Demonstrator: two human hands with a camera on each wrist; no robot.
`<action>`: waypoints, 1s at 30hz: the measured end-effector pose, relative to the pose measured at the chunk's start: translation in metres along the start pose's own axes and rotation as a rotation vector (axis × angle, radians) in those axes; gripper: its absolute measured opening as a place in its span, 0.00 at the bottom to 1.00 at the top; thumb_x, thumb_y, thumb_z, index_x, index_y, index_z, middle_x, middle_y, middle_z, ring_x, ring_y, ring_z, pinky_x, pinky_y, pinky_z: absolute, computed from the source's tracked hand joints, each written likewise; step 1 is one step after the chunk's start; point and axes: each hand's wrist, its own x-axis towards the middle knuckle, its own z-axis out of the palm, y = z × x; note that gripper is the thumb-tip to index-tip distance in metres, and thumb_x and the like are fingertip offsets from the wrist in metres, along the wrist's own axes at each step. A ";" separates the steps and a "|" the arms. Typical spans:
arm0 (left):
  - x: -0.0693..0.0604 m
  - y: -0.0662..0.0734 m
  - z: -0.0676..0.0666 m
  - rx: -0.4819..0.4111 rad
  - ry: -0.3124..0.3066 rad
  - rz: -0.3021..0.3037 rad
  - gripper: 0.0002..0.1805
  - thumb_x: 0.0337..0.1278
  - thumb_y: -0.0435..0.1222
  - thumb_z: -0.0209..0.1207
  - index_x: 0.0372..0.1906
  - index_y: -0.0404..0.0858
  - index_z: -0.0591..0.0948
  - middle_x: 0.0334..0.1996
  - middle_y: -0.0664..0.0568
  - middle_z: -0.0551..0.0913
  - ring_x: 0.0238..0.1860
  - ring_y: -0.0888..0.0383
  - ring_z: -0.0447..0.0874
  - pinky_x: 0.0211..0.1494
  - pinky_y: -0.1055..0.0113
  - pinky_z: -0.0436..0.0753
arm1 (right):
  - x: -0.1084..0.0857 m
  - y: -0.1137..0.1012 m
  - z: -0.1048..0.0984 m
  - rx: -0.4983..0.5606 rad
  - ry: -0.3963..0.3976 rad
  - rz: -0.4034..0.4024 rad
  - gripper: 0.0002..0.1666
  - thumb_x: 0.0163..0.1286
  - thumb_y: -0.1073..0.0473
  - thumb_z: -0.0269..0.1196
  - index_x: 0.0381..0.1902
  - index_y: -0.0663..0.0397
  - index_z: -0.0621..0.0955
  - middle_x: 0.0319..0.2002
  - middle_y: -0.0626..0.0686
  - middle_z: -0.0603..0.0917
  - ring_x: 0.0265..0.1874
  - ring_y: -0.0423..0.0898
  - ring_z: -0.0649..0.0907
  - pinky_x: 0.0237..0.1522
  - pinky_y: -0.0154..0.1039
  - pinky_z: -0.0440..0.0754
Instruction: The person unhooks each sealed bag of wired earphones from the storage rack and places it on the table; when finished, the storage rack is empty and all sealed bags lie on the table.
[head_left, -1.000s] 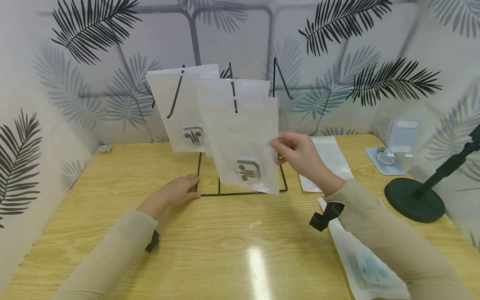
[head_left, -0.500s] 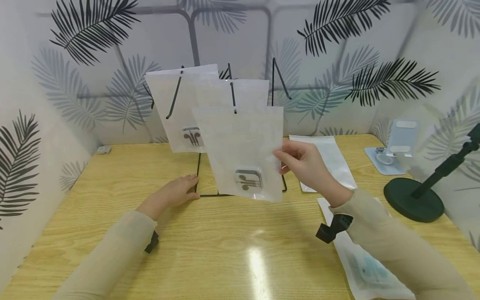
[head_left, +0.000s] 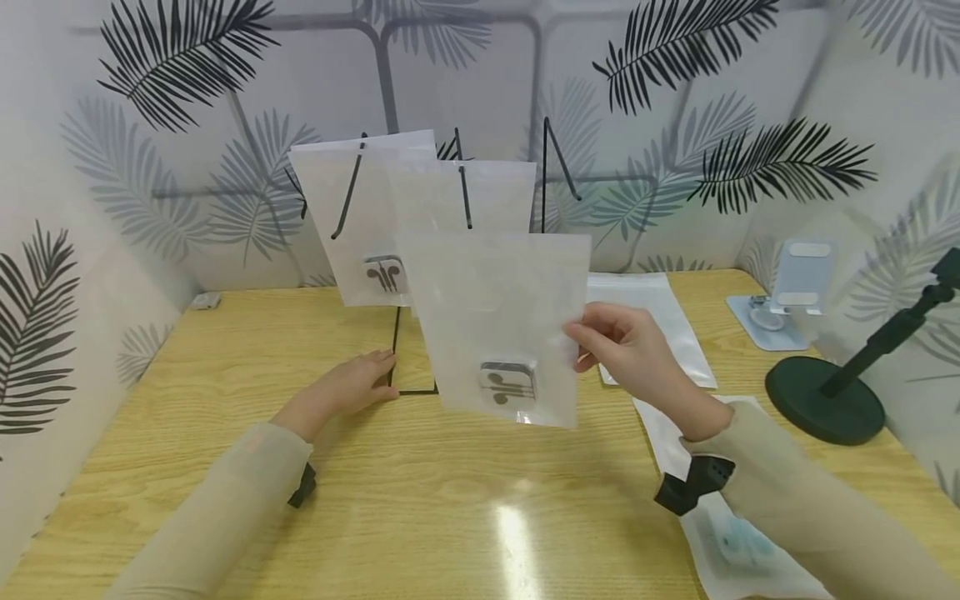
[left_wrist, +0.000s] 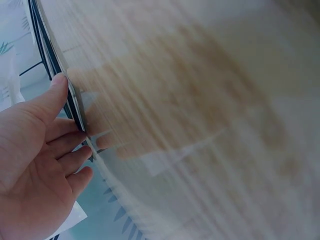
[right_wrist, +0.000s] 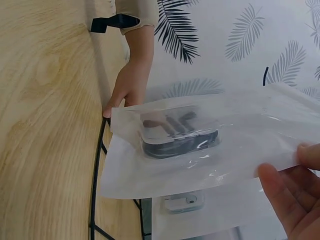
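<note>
My right hand pinches the right edge of a translucent plastic bag between thumb and fingers. In its lower part sits a small clear case of wired earphones. The bag's top edge lies just below the tip of the middle hook of a black wire display rack. My left hand rests against the front left corner of the rack's base, thumb and fingertips touching the wire. Another bag hangs on the middle hook, partly hidden behind the held one.
Bags with earphones hang on the left hook; the right hook holds nothing. On the right lie a white bag and a long bag with bluish contents, near a phone stand and a dark round-based stand.
My right hand has drawn the bag off the middle hook, toward me, down and slightly right. My left hand has stayed at the rack's corner.
</note>
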 end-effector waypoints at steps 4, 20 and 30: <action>0.000 0.000 0.000 0.006 -0.002 0.005 0.34 0.64 0.41 0.53 0.65 0.21 0.59 0.65 0.30 0.56 0.65 0.37 0.53 0.66 0.48 0.56 | -0.014 0.001 -0.004 0.025 -0.035 -0.009 0.05 0.64 0.74 0.56 0.32 0.71 0.80 0.24 0.58 0.80 0.19 0.45 0.81 0.23 0.40 0.83; 0.001 0.000 -0.001 -0.002 -0.010 -0.006 0.35 0.63 0.41 0.54 0.65 0.22 0.58 0.65 0.30 0.56 0.65 0.36 0.52 0.66 0.47 0.56 | -0.063 0.018 -0.026 0.120 -0.188 0.285 0.07 0.67 0.67 0.56 0.34 0.69 0.77 0.21 0.56 0.77 0.19 0.49 0.82 0.24 0.44 0.83; 0.001 0.000 0.000 -0.012 -0.011 -0.016 0.35 0.64 0.42 0.54 0.65 0.23 0.58 0.65 0.31 0.56 0.66 0.37 0.52 0.66 0.48 0.55 | -0.081 0.034 -0.040 0.230 -0.229 0.442 0.06 0.69 0.63 0.55 0.32 0.54 0.78 0.22 0.51 0.78 0.21 0.43 0.80 0.24 0.40 0.83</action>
